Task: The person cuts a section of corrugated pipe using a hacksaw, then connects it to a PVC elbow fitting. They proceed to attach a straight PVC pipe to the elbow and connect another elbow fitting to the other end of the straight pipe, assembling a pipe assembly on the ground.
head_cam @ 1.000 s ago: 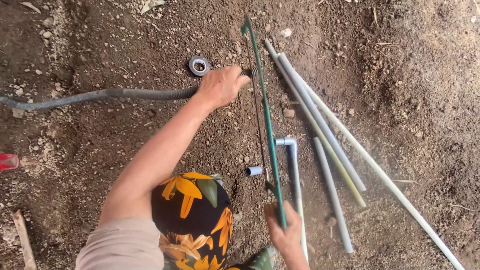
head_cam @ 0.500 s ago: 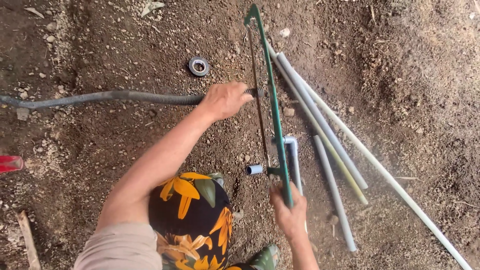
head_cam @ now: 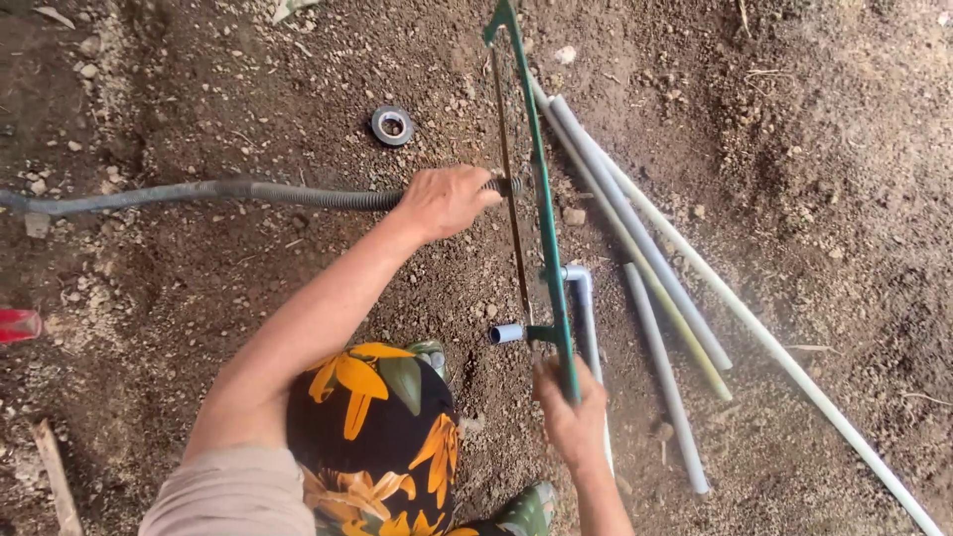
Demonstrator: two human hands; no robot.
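While the corrugated grey hose (head_cam: 248, 191) is pinned to the dirt by the left hand (head_cam: 444, 199), fingers wrapped near its end to steady it, the green hacksaw (head_cam: 531, 189) is gripped by the right hand (head_cam: 569, 409), blade set across it.

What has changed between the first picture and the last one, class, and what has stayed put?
The green hacksaw has shifted so its blade now crosses the corrugated hose at its end. The left hand still grips that hose end; the right hand still holds the saw handle. The tape roll and the loose pipes lie unmoved.
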